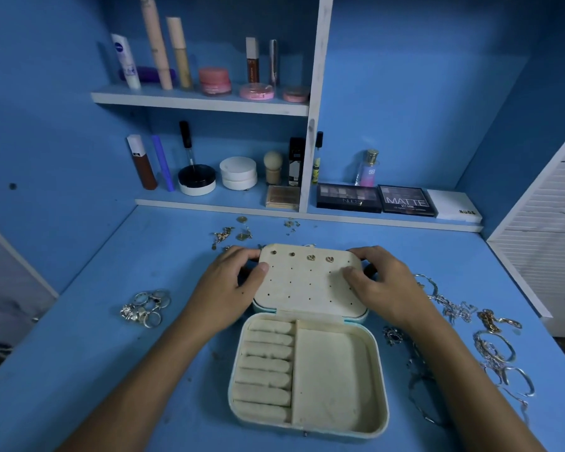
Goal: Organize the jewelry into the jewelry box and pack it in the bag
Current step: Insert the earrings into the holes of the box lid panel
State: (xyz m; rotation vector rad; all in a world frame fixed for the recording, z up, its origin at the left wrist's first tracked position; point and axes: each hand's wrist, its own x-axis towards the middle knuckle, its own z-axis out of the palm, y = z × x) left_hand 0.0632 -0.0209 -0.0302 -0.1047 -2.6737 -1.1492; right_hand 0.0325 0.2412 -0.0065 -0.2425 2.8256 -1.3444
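Note:
A cream-lined jewelry box (336,383) lies open flat on the blue desk, ring rolls on its left and an empty tray on its right. Its lid panel (307,285) has rows of holes, with several stud earrings in the top row. My left hand (229,285) grips the lid's left edge and my right hand (382,282) grips its right edge, thumbs on the panel. A heap of silver rings (146,308) lies to the left. Chains and bangles (490,340) spread at the right, and gold earrings (238,233) lie behind the lid. No bag is in view.
Two shelves at the back hold cosmetics: tubes, jars, a brush and a perfume bottle (367,168). Eyeshadow palettes (405,200) rest on the lower ledge. A white slatted panel (545,236) borders the desk at the right.

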